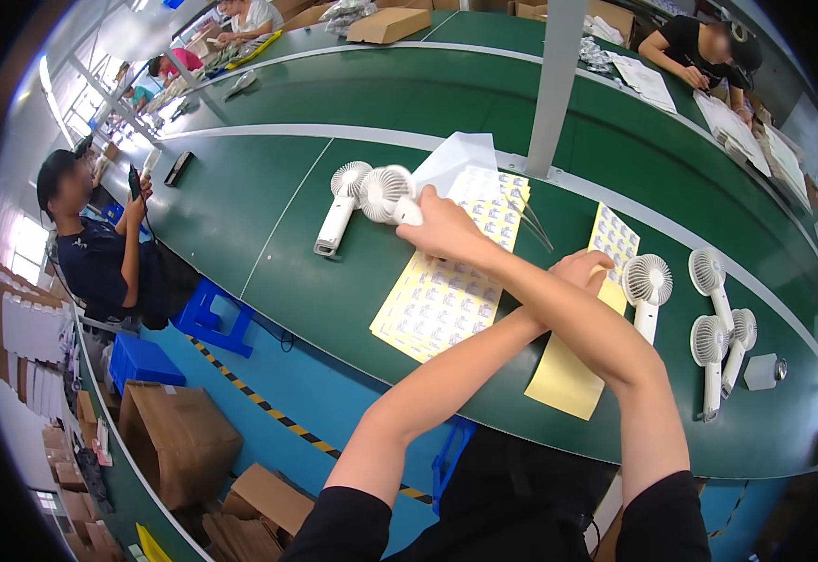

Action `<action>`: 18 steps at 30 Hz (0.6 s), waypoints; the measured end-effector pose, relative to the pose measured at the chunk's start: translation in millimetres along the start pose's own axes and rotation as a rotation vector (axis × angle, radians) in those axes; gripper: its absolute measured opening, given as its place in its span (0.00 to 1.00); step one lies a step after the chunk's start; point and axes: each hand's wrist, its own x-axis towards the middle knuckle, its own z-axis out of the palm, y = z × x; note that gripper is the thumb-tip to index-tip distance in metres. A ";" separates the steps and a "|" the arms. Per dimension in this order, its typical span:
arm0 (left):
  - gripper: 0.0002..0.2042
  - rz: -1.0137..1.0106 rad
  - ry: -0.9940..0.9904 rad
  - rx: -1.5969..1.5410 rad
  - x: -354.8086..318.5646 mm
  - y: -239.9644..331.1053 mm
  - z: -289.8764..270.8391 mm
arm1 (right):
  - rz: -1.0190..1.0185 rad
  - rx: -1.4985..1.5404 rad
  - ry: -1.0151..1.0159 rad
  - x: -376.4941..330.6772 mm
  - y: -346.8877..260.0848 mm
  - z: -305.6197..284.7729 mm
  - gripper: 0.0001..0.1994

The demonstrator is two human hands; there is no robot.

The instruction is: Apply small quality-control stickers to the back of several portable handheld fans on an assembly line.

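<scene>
My forearms cross over the green table. My right hand (443,228), reaching over to the left, is closed round the handle of a white handheld fan (387,194). This fan's round head lies by another white handheld fan (336,225) on the table. Beneath that hand are yellow sheets of printed stickers (442,304). My left hand (580,272), beyond the crossing, rests at a part-used yellow sticker sheet (568,375) with its fingers bent together. What its fingertips hold, if anything, is too small to make out. Close to its right lies a further white fan (648,286).
Several white fans (709,342) and a small translucent bottle (762,372) are at the right. Tweezers (535,225) lie beside the sticker sheets. A metal post (556,89) rises from the table's far rail. A co-worker (100,234) stands at the left; others sit across.
</scene>
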 end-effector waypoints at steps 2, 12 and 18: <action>0.09 0.076 0.016 -0.026 -1.1 -8.9 -0.9 | 0.025 0.300 -0.066 -20.7 2.0 -21.5 0.27; 0.11 -0.093 -0.055 -0.043 -1.8 3.5 -12.2 | 0.097 0.861 0.438 -189.6 75.0 -116.7 0.18; 0.09 0.050 -0.001 0.047 5.8 15.4 -6.9 | 0.156 0.924 0.709 -259.5 122.1 -130.0 0.14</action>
